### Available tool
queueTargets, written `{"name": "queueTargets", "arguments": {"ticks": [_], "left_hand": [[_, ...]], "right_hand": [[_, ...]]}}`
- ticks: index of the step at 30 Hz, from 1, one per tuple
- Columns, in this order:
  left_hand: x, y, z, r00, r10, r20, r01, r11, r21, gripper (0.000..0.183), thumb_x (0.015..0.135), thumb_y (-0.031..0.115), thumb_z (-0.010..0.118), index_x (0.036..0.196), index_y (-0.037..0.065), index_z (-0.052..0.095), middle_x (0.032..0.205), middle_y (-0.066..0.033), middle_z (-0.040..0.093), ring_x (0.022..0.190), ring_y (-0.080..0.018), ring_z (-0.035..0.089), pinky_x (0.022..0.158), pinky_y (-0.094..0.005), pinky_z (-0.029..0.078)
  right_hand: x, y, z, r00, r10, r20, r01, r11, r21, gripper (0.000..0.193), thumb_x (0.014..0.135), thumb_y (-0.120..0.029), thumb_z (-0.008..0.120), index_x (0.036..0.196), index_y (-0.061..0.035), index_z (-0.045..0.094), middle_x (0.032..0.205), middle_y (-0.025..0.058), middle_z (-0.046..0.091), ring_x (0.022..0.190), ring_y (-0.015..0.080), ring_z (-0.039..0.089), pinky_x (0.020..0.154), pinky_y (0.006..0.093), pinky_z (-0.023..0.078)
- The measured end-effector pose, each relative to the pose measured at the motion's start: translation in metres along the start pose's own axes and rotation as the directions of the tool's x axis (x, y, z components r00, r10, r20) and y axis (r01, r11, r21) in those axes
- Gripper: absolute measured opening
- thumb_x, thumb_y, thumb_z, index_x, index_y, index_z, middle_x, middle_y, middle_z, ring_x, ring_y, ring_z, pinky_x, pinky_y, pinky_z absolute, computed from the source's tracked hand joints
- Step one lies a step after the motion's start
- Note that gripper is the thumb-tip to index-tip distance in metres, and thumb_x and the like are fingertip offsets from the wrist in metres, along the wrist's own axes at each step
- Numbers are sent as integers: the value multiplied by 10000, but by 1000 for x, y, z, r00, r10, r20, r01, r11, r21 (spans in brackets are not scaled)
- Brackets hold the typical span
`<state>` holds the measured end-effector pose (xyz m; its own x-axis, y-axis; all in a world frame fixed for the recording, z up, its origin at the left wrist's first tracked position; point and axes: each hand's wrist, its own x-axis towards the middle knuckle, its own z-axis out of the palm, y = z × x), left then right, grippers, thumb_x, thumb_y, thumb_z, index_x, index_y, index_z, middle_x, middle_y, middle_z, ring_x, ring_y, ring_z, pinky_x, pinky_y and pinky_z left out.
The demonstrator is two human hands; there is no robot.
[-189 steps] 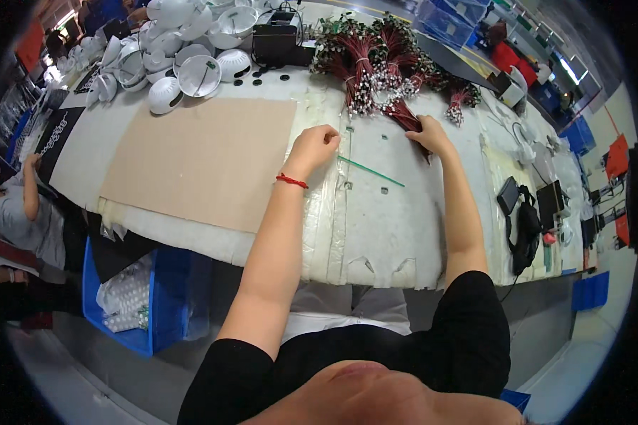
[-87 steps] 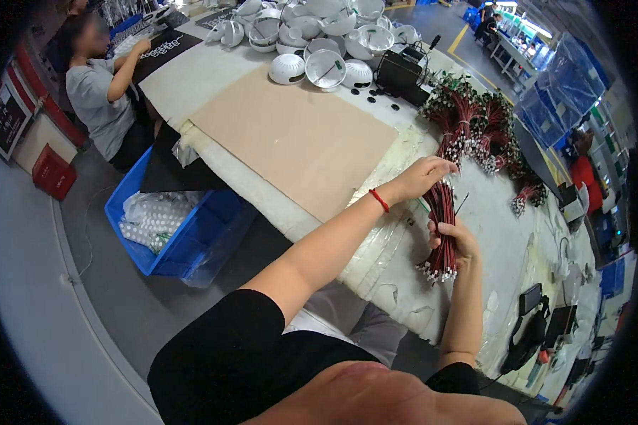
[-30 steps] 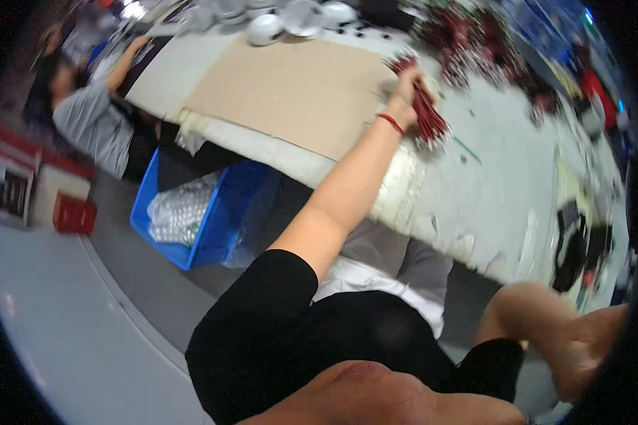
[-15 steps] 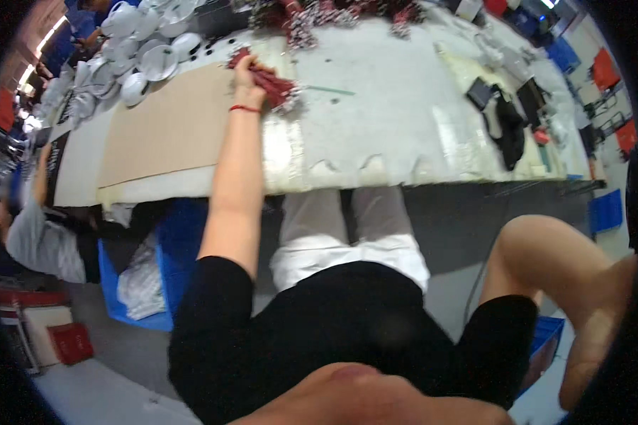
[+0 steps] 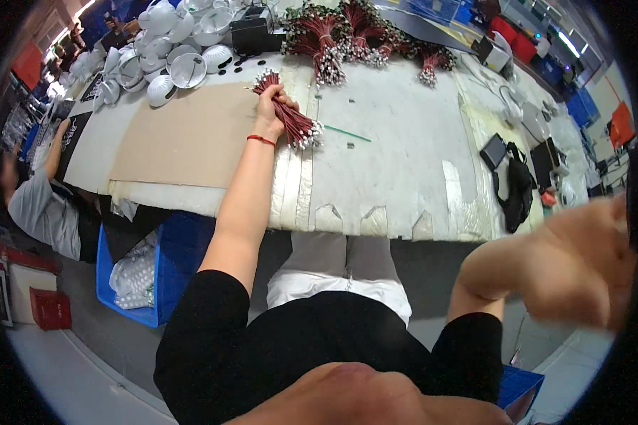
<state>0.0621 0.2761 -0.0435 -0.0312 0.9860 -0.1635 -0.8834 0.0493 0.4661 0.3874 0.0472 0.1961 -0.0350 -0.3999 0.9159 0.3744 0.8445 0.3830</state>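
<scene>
My left hand [image 5: 268, 115] is closed around a bundle of thin dark red wires [image 5: 295, 125]. Small white ends fan out from the bundle on both sides of the fist, just above the worktable [image 5: 397, 166]. A thin green strip [image 5: 349, 133] lies on the table, right of the bundle. My right hand [image 5: 581, 265] is raised at the right rim of the picture, away from the table. It is blurred and partly cut off, so its fingers cannot be made out.
More red wire bundles [image 5: 326, 46] lie at the far edge. White dome-shaped covers [image 5: 189, 69] are piled at far left beside a brown cardboard sheet [image 5: 184, 134]. A black bag [image 5: 519, 191] rests at right. A blue crate [image 5: 181, 262] stands below; a co-worker [image 5: 46, 212] is at left.
The view has tilted, so the table appears lower and its far side shows more. My left hand keeps its hold on the wires. My right hand has moved up along the right rim.
</scene>
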Motion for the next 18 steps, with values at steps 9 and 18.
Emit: {"name": "queueTargets", "arguments": {"ticks": [9, 18], "left_hand": [[9, 7, -7, 994, -112, 13, 113, 993, -34, 206, 800, 163, 590, 637, 107, 477, 499, 38, 424, 437, -72, 406, 475, -223, 410], [-4, 35, -12, 959, -283, -18, 283, 952, 113, 177, 851, 182, 612, 816, 19, 556, 550, 27, 472, 430, -58, 456, 422, -206, 448]], "right_hand": [[-279, 51, 2, 268, 756, 597, -490, 640, -591, 394, 787, -96, 606, 1151, -3, 490, 1199, 201, 480, 1073, 348, 486, 930, 407, 368], [-321, 74, 4, 123, 768, 628, -726, 501, -470, 243, 763, -93, 588, 993, -20, 555, 1070, 140, 545, 1010, 321, 497, 878, 395, 382]]}}
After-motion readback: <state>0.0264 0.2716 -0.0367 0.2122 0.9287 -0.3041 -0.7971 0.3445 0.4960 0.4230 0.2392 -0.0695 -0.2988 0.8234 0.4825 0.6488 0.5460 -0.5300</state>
